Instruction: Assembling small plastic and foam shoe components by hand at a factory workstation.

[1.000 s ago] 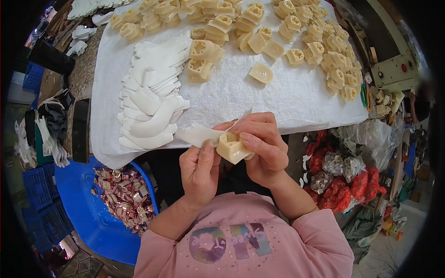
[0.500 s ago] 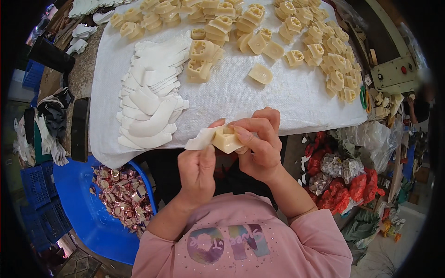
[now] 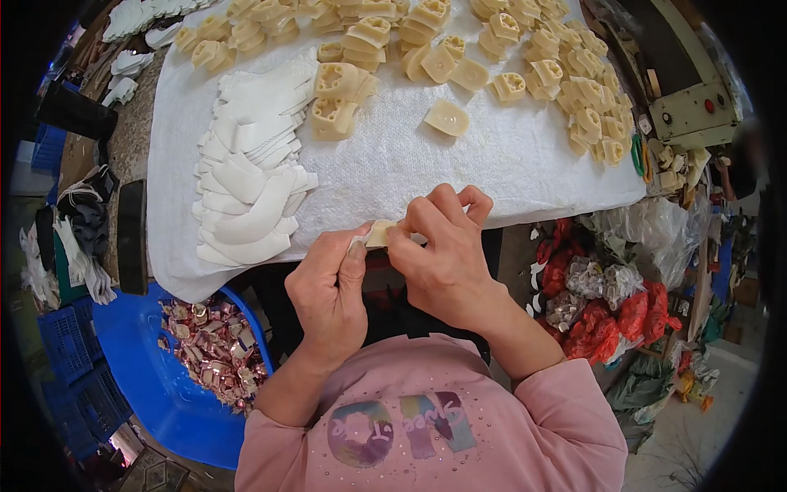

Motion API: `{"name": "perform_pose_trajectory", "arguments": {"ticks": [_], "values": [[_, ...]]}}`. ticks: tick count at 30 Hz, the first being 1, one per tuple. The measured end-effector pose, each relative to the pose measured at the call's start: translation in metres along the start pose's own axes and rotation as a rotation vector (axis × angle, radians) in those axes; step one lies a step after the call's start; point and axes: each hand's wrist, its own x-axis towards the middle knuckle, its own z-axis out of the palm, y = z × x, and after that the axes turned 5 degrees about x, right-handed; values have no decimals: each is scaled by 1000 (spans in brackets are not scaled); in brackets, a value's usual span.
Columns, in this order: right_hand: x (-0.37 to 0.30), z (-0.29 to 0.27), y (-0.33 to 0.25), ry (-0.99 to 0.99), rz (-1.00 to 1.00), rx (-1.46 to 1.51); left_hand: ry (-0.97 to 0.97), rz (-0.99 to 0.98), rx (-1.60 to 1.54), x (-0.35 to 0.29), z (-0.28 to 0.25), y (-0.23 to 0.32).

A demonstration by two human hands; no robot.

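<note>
1. White cloth [image 3: 508, 156] covers the desk, and cream moulded blocks [image 3: 525, 57] are strewn across its far side, too many and too overlapped to count.
2. One cream block [image 3: 447, 117] lies alone on the cloth, flat face up, apart from the heaps.
3. To the left, a stack of white curved cut-out pieces [image 3: 246, 189] fans out along the cloth; the layers hide the count.
4. Both hands meet at the near edge of the desk: left hand [image 3: 328, 287] and right hand [image 3: 443, 254] pinch one small cream piece [image 3: 379, 234] between them.
5. That piece sits just off the cloth's edge, long axis running roughly left to right, mostly hidden by the fingers [image 3: 418, 221].
6. Fingers of both hands are closed tight on it.
7. Down left, a blue tub [image 3: 147, 385] holds a heap of shiny reddish scraps [image 3: 209, 348].
</note>
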Motion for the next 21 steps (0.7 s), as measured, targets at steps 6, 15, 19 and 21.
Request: {"name": "perform_pose_trajectory", "arguments": {"ticks": [6,15,19,21], "values": [[-2,9,7,15,-12,50,2,237,309,0,4,-6],[-8,17,24,121,62,586,-64,90,-227,-1,1,-27],[-8,16,21,73,81,750,-24,142,-334,2,5,-31],[-9,12,23,2,73,758,-53,156,-270,2,4,-31]]}}
